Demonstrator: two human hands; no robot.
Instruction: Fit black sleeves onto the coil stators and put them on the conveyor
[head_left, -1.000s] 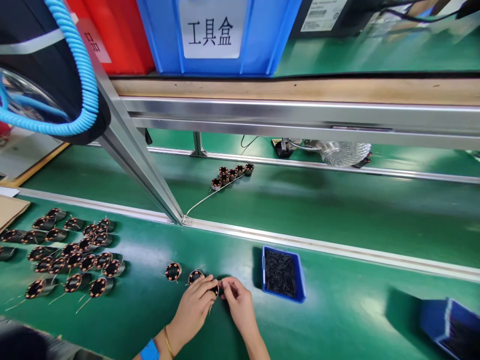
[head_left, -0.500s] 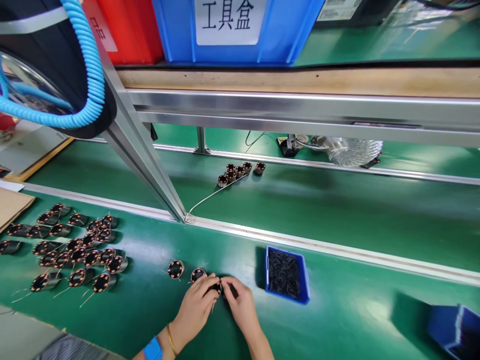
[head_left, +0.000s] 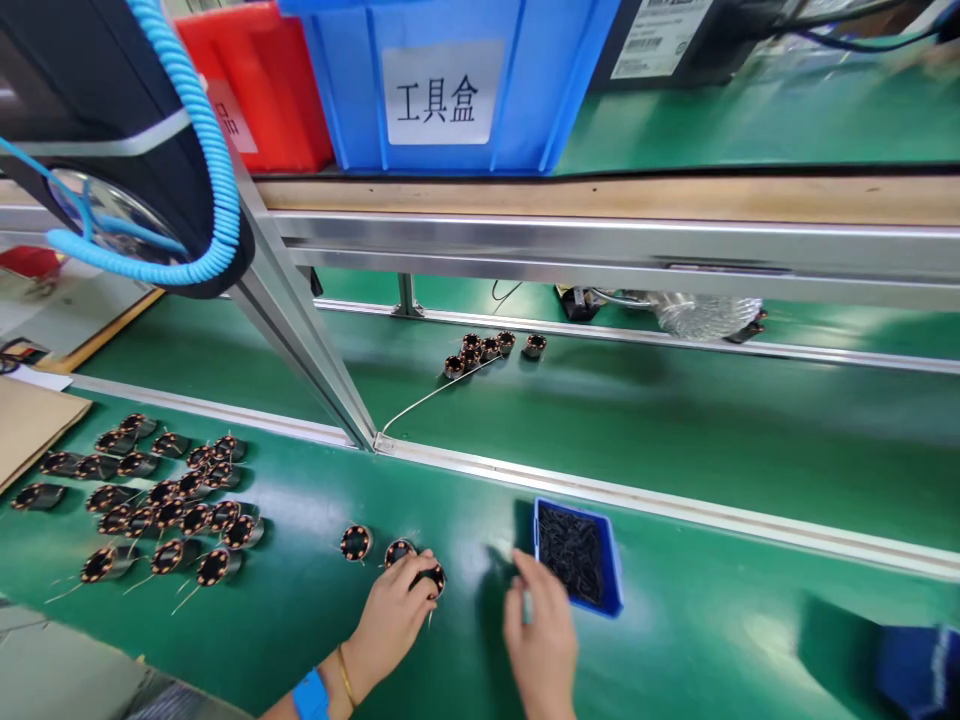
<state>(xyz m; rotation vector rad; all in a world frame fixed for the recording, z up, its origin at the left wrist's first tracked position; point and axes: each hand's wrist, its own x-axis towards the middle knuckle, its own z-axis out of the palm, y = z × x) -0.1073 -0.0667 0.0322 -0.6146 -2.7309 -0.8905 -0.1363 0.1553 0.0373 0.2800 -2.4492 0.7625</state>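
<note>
My left hand [head_left: 399, 605] has its fingers wrapped round a copper-wound ring [head_left: 433, 577] on the green table. Just behind it stands a second ring [head_left: 399, 551], and a third ring [head_left: 355, 542] sits a little to the left. My right hand [head_left: 541, 630] is near the left side of a blue tray [head_left: 616, 570] filled with small black pieces [head_left: 571, 552]. Its fingers are curled around a slim greenish item [head_left: 527, 606], mostly hidden and too blurred to name.
Many wound rings [head_left: 180, 515] spread over the table's left. More rings [head_left: 480, 350] lie beyond the metal rail [head_left: 600, 500]. A slanted metal post [head_left: 300, 340] rises left of centre. A dark blue bin [head_left: 911, 670] stands at the lower right.
My right hand has moved away from the ring and to the right, close to the blue tray. The left hand keeps its place on the ring. The view has tilted slightly upward.
</note>
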